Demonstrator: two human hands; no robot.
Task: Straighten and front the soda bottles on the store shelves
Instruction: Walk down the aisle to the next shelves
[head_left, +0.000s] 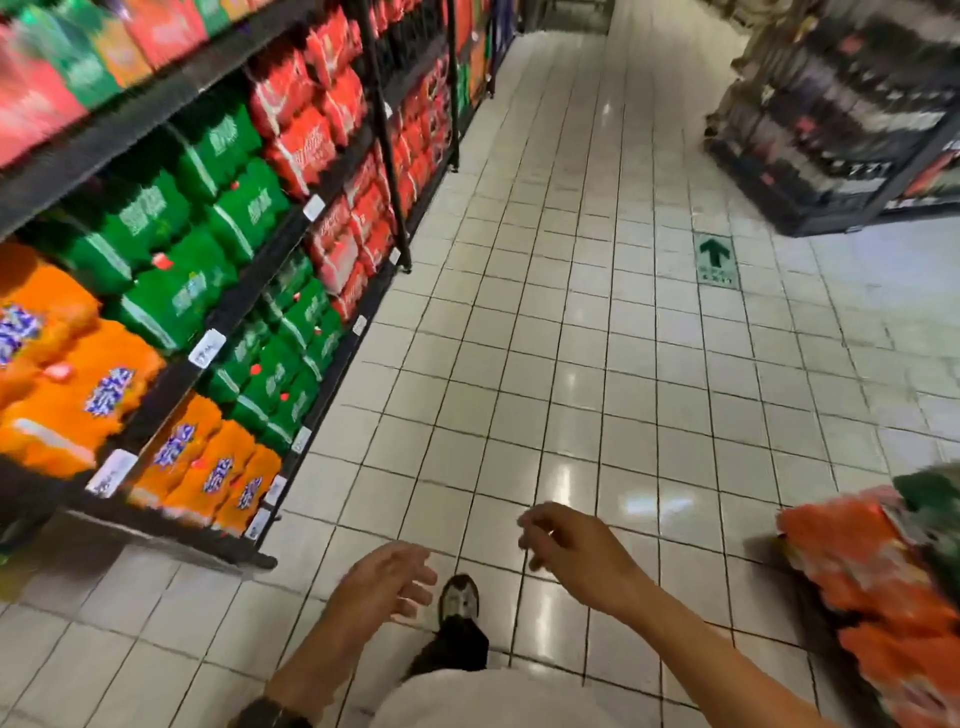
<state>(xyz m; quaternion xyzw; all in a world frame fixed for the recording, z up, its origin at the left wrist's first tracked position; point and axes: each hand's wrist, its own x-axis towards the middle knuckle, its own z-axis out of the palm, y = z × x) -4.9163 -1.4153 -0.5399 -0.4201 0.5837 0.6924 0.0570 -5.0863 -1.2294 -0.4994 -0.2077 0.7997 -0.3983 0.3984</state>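
— Two hands were seen low in the view. How were they held?

— Both were held out over the tiled floor (571, 364), apart from each other and touching nothing. The left hand (387, 579) was spread with its fingers loosely straight. The right hand (563, 540) was held with its fingers loosely curled. Nothing was gripped in either. A dark watch (265, 714) was worn on the left wrist.

— And where were the soda bottles (244, 374) found?

— They were stacked in wrapped packs on the dark shelves (156, 111) along the left side of the aisle. Orange packs (78, 374) were set nearest, green packs (208, 208) further along, and red packs (306, 130) beyond those. The same order of colours was repeated on the tier below. The labels were too blurred to be read. White price tags (207, 349) were fixed to the shelf edges.

— Was anything placed closer to the hands?

— A stack of orange wrapped packs (872, 582) was seen at the right edge, near the right forearm, with something green on top of it.

— What else was made out?

— A shoe (458, 597) was planted on the tiles between the two hands. A green arrow sticker (716, 260) was stuck to the floor further up the aisle. A display of dark bottles (841, 114) was stood at the far right.
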